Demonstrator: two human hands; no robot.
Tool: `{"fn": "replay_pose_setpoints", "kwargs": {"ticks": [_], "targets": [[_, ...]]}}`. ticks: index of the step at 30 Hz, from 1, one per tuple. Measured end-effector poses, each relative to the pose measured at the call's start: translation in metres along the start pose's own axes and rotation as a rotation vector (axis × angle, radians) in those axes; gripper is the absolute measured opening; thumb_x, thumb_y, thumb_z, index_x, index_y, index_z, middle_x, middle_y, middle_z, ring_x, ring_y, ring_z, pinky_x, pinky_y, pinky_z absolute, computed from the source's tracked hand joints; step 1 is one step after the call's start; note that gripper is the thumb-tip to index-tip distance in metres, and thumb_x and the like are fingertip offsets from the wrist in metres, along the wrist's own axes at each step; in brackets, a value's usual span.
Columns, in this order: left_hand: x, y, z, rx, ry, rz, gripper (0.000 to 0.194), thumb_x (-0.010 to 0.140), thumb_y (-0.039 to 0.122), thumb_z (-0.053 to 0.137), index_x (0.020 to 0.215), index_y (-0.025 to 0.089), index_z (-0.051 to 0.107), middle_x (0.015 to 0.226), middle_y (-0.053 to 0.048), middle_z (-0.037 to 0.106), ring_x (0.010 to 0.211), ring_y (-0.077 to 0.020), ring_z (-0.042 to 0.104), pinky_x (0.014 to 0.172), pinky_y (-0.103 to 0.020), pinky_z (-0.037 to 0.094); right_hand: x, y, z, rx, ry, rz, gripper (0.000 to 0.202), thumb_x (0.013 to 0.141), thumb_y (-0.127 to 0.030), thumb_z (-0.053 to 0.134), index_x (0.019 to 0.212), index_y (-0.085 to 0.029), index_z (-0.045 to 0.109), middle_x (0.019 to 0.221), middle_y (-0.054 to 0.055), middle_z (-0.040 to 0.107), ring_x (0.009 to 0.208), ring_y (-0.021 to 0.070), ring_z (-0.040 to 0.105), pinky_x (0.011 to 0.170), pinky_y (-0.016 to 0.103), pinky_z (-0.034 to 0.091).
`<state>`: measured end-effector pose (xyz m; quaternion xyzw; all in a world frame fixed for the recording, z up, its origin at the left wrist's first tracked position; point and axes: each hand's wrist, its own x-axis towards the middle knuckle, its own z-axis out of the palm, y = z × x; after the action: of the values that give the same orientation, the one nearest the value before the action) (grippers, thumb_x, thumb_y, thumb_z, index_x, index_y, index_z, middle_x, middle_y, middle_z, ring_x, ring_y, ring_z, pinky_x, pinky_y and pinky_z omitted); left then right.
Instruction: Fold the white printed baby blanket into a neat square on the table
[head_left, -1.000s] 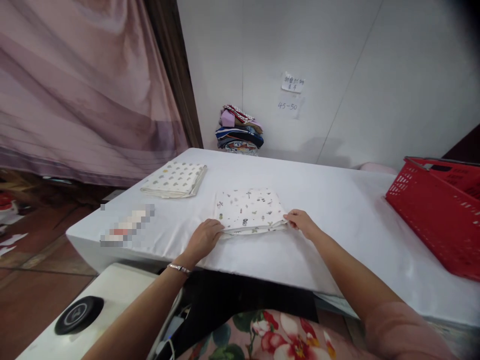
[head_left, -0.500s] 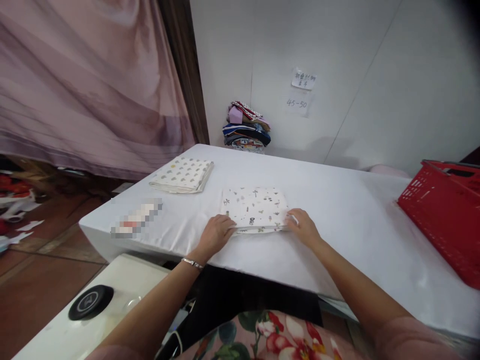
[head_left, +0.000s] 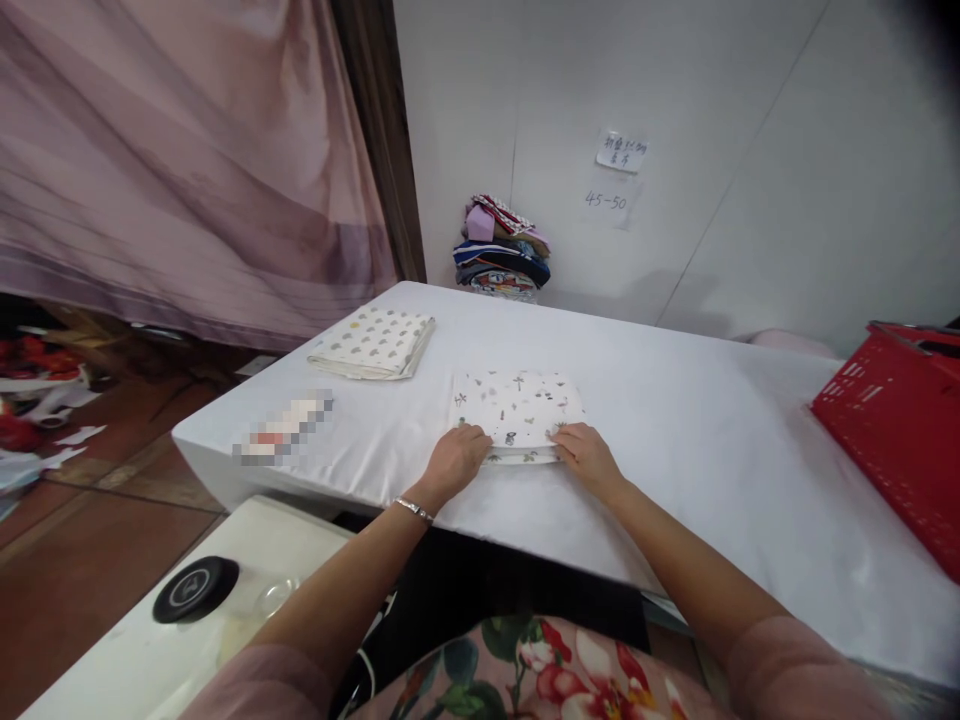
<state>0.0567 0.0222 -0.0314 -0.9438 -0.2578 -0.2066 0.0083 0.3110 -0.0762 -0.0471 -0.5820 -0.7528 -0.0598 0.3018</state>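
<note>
A folded white cloth (head_left: 517, 405) with a small scattered print lies flat on the white-covered table (head_left: 667, 450) before me. My left hand (head_left: 456, 460) grips its near left corner, fingers bent over the edge. At the near right corner my right hand (head_left: 587, 458) pinches the same edge between thumb and fingers. Between the hands, the layered fold of the near edge shows. Farther left rests another folded cloth (head_left: 375, 343), cream with grey motifs, apart from both hands.
A red plastic basket (head_left: 892, 430) stands at the table's right end. Stacked fabrics (head_left: 501, 250) sit against the wall at the back. A blurred-out object (head_left: 283, 430) lies near the left edge. Below, a white surface carries a round black object (head_left: 196, 588).
Both hands have closed on the near edge of the printed cloth, the right one shifting inward from its side. The view has turned slightly left.
</note>
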Motion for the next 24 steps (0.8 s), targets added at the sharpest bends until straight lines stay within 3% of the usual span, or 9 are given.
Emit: {"fn": "replay_pose_setpoints", "kwargs": {"ticks": [4, 8, 12, 18, 24], "targets": [[-0.004, 0.002, 0.001, 0.019, -0.018, 0.001, 0.023, 0.091, 0.023, 0.041, 0.084, 0.018, 0.063, 0.078, -0.005, 0.058, 0.078, -0.017, 0.051, 0.071, -0.031, 0.041, -0.002, -0.004, -0.003, -0.001, -0.12, -0.033, 0.022, 0.089, -0.021, 0.045, 0.098, -0.02, 0.065, 0.096, 0.008, 0.063, 0.09, 0.0211, 0.054, 0.077, 0.036, 0.044], [-0.002, 0.001, -0.001, -0.034, -0.038, -0.002, 0.016, 0.089, 0.026, 0.047, 0.092, 0.019, 0.061, 0.086, -0.005, 0.059, 0.082, -0.0173, 0.052, 0.072, -0.03, 0.042, -0.002, -0.004, -0.007, -0.006, -0.153, -0.044, 0.021, 0.089, -0.023, 0.046, 0.099, -0.02, 0.064, 0.097, 0.008, 0.063, 0.091, 0.0211, 0.054, 0.078, 0.037, 0.044], [0.003, 0.0, -0.003, -0.041, -0.068, 0.011, 0.016, 0.088, 0.028, 0.048, 0.097, 0.02, 0.06, 0.091, -0.004, 0.059, 0.082, -0.0172, 0.053, 0.07, -0.029, 0.041, -0.002, -0.001, -0.003, 0.01, -0.104, -0.014, 0.022, 0.089, -0.021, 0.044, 0.098, -0.021, 0.064, 0.096, 0.007, 0.064, 0.09, 0.0209, 0.056, 0.077, 0.037, 0.045], [0.003, 0.003, 0.003, 0.012, -0.03, 0.002, 0.021, 0.09, 0.021, 0.041, 0.088, 0.019, 0.062, 0.082, -0.005, 0.059, 0.078, -0.0169, 0.053, 0.07, -0.03, 0.041, -0.008, 0.003, 0.004, -0.004, -0.02, 0.026, 0.026, 0.089, -0.017, 0.041, 0.107, -0.022, 0.059, 0.1, 0.007, 0.065, 0.092, 0.0206, 0.058, 0.079, 0.037, 0.047], [-0.003, 0.006, 0.006, -0.067, 0.019, 0.01, 0.022, 0.089, 0.027, 0.045, 0.106, 0.02, 0.057, 0.097, -0.007, 0.06, 0.091, -0.0189, 0.052, 0.077, -0.034, 0.043, -0.013, 0.002, 0.002, -0.001, -0.031, -0.066, 0.023, 0.089, -0.017, 0.04, 0.105, -0.021, 0.057, 0.117, 0.008, 0.059, 0.109, 0.0211, 0.054, 0.087, 0.039, 0.045]]}}
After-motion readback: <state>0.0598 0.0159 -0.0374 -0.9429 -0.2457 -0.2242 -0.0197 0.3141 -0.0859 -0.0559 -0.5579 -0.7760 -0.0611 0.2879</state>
